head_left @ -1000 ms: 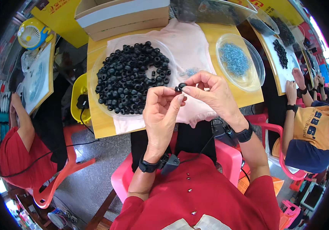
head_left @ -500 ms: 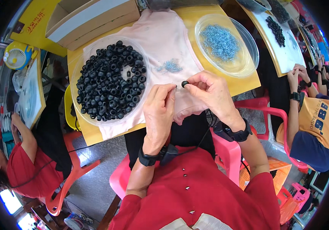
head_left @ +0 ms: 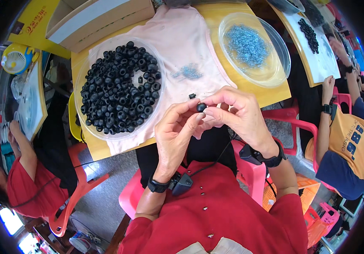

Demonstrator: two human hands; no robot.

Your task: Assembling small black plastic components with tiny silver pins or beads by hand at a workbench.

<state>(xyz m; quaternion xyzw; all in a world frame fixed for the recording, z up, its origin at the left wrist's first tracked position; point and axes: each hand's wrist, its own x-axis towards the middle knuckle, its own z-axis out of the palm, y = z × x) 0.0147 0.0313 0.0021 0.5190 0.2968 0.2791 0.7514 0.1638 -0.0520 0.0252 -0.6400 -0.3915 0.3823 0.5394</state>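
Observation:
A small black ball-shaped plastic piece (head_left: pixel 201 107) is pinched between my two hands in front of my chest. On its left side the closed fingertips of my left hand (head_left: pixel 175 129) press against it. The thumb and index finger of my right hand (head_left: pixel 241 116) grip it from the right. Just beyond the fingers, a small dark cylindrical piece (head_left: pixel 192 96) lies on the pale pink cloth (head_left: pixel 182 46). A round clear tub (head_left: pixel 79 86) at the left is heaped with hollow black pieces (head_left: pixel 118 91). Tiny bluish metallic pieces (head_left: pixel 189 71) lie loose on the cloth.
At the right, a clear round container (head_left: pixel 271 78) holds many more tiny bluish pieces. A cardboard box (head_left: pixel 101 25) stands on the far left of the yellow table (head_left: pixel 277 91). Co-workers sit on both sides, one in red (head_left: pixel 42 186), another in an orange top (head_left: pixel 349 142).
My hands have come together and nearer to me, the left now touching the black ball-shaped piece. A small dark cylinder now shows on the cloth beyond them.

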